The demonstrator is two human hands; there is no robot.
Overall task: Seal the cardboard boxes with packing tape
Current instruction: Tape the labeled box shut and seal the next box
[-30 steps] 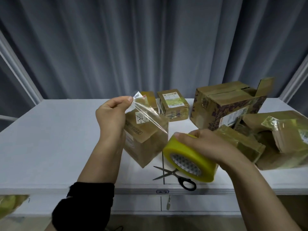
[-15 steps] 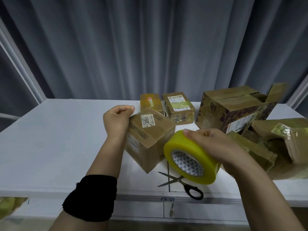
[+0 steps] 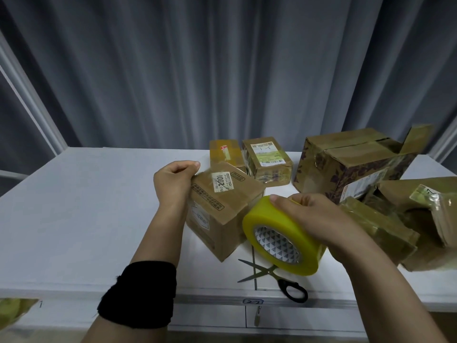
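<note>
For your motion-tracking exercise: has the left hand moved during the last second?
Yes. The left hand has lowered slightly, bringing its fingertips down to the front box's top left edge.

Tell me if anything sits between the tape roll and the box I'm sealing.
Nothing visible does. The right hand holds the tape roll right beside the small box, the left hand grips that box's far corner, and the scissors lie nearer you, clear of both.
</note>
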